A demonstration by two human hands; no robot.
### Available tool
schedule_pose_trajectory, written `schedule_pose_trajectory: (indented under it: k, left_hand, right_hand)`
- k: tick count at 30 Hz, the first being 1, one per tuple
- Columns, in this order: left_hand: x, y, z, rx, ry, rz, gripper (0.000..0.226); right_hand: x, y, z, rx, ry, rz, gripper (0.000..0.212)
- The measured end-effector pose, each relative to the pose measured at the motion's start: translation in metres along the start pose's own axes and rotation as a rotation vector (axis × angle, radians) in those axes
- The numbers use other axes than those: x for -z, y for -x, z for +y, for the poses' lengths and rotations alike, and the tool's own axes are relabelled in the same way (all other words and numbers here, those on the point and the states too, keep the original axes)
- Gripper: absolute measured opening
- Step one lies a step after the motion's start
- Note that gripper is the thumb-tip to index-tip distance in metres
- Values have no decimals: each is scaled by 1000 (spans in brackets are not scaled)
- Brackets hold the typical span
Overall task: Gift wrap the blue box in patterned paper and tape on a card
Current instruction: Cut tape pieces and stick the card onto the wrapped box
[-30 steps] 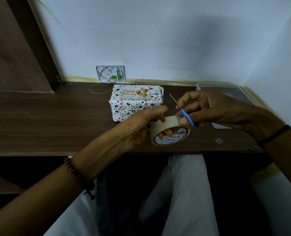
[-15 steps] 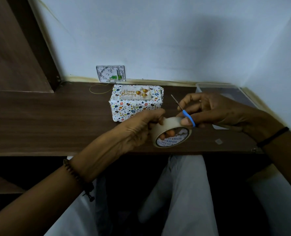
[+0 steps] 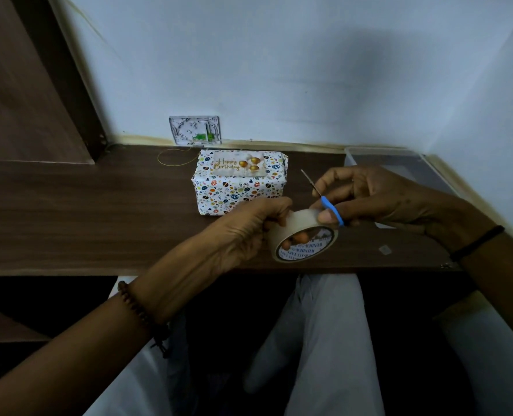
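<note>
The dark brown wood-grain desk (image 3: pixel 99 211) looked smooth and matt. The rectangular box in white patterned paper (image 3: pixel 240 193) was matt, its folds lightly creased. The pale beige tape roll (image 3: pixel 301 223) seemed papery and dull. The small blue-handled scissors (image 3: pixel 329 206) had thin metal blades and smooth plastic loops.

The right hand (image 3: pixel 378 199) hides most of the scissors (image 3: pixel 329 206).
</note>
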State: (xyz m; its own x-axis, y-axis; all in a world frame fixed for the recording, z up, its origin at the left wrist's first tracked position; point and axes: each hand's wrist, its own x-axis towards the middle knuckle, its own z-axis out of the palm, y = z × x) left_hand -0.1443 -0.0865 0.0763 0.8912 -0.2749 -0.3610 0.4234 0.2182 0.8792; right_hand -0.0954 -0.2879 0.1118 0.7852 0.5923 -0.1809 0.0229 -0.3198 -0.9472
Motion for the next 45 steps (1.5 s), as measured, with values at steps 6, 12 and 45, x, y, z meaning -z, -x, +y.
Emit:
schedule_pose_trajectory:
  k: [6,12,45]
  left_hand:
    - [9,-1,4,-70,-44,-124,36]
    - [19,1,0,-110,-89,-281,20]
    - [5,-3,-4,-11,25,-41,26]
  right_hand:
    - [2,3,-3,-2,-8,-13,32]
    - [3,6,-5,4,-58,-8,34]
    - [5,-4,9,-6,-7,-3,32]
